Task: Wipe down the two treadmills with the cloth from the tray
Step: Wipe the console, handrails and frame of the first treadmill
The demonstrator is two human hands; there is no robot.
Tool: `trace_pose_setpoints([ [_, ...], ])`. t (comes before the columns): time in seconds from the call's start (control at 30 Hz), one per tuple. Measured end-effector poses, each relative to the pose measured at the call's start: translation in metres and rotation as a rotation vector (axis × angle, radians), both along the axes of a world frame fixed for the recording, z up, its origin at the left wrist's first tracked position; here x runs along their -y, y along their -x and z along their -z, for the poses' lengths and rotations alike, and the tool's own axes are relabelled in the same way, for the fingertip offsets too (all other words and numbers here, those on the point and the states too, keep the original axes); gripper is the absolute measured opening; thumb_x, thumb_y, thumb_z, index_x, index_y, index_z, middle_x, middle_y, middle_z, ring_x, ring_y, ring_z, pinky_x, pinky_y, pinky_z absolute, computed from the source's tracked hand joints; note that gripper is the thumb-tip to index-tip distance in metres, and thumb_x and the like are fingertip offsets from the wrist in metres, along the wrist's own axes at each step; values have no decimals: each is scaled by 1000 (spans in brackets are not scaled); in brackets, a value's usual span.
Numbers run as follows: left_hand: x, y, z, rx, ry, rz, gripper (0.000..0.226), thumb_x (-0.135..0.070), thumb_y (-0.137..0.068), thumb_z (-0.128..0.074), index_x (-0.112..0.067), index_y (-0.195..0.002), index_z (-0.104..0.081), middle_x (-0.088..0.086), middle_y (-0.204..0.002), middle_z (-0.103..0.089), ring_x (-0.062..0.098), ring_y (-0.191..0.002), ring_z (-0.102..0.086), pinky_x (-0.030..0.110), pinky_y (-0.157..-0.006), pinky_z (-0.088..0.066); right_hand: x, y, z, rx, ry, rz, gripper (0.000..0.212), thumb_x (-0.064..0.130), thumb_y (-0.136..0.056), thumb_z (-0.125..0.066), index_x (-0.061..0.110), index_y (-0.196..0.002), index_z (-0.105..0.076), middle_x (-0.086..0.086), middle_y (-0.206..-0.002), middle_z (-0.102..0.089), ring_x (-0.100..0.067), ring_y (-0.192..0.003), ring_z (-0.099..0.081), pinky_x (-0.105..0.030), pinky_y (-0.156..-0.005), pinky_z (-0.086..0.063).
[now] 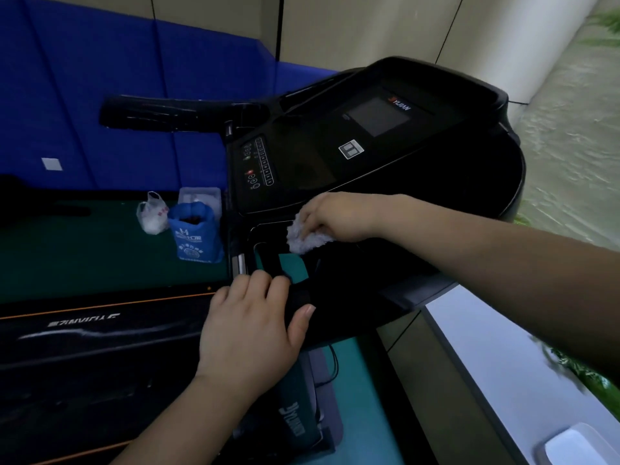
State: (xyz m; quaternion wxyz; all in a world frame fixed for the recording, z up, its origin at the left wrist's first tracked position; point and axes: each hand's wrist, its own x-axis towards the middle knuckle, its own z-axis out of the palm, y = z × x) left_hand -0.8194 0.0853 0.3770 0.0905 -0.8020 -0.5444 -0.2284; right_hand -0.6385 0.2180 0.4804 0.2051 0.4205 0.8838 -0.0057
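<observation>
Right hand (335, 216): your fingers pinch the bunched cloth (305, 241) against the treadmill (385, 182), just below its console.
Left hand (255, 317): curled round the handrail (299, 299).
Cloth handling: likely soft, light, limp; hold it wadded under your fingertips.

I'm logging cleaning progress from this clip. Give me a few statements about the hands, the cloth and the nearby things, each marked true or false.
1. The right hand holds the white cloth against the treadmill, just below the console. True.
2. The left hand hangs free and touches nothing. False: it grips a black handlebar, with the thumb curled round it.
3. The console's screen is lit and shows numbers. False: the screen is dark.
4. A blue bag stands to the left of the console. True.
</observation>
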Motion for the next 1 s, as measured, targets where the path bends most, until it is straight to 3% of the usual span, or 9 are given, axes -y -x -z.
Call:
trace_pose_setpoints([
  [0.13, 0, 1, -1, -1, 6, 2, 45, -56, -90, -34, -19, -92, -60, 2, -84, -54, 26, -78, -51, 38, -68, -40, -11, 19, 9, 203, 98, 14, 35, 18, -95, -54, 30, -127, -61, 0, -129, -59, -20, -118, -52, -35, -102, -42],
  [0.3, 0, 2, 0, 14, 12, 7, 45, -56, -90, -34, -19, -92, -59, 1, -83, -53, 24, -78, -51, 37, -68, -40, -13, 36, -12, 272, 510, 128, 27, 16, -100, -43, 32, -114, -60, -1, -85, -62, -20, -74, -58, -30, -52, -49],
  [0.43, -2, 2, 1, 35, 20, 10, 43, -56, -89, -35, -20, -89, -58, 1, -82, -52, 24, -77, -50, 37, -67, -40, -28, 36, 1, 378, 204, -80, 31, 24, -96, -53, 32, -124, -62, 6, -119, -64, -16, -109, -56, -35, -95, -48],
  [0.5, -2, 2, 2, 40, 31, 16, 42, -56, -89, -35, -20, -89, -57, 1, -82, -52, 24, -77, -50, 37, -67, -40, -31, 37, 11, 419, 136, -141, 34, 23, -95, -54, 31, -128, -60, 8, -126, -60, -15, -120, -51, -36, -104, -40],
  [0.57, -2, 2, 3, 41, 35, 17, 43, -56, -89, -35, -20, -90, -58, 1, -82, -51, 24, -77, -50, 36, -67, -39, -24, 44, 16, 452, 296, -33, 36, 14, -96, -51, 28, -128, -59, 10, -108, -60, -13, -102, -55, -28, -91, -46],
  [0.67, -2, 2, 2, 44, 33, 20, 42, -56, -90, -35, -20, -90, -57, 0, -80, -49, 23, -76, -48, 35, -67, -37, -17, 58, 17, 432, 585, 135, 39, 3, -95, -41, 22, -126, -56, 6, -77, -54, -7, -63, -49, -18, -47, -42],
  [0.73, -2, 3, 2, 44, 35, 27, 43, -56, -90, -35, -20, -90, -57, 0, -80, -49, 23, -76, -48, 35, -67, -37, -20, 61, 14, 414, 598, 136, 40, 5, -97, -39, 23, -130, -54, 2, -81, -55, -6, -60, -47, -15, -37, -36],
  [0.87, -2, 2, 1, 50, 39, 28, 43, -56, -90, -36, -19, -89, -57, 1, -81, -50, 24, -76, -50, 36, -67, -40, -13, 56, 13, 483, 325, 77, 39, 20, -101, -45, 27, -139, -48, -4, -133, -53, -16, -107, -53, -16, -77, -38],
  [1.0, 0, 3, -2, 47, 51, 20, 43, -57, -90, -35, -20, -89, -57, 0, -81, -51, 22, -76, -50, 35, -67, -41, 4, 50, 14, 363, 399, 166, 37, 19, -102, -40, 26, -136, -50, -2, -126, -54, -20, -112, -52, -26, -97, -39],
])
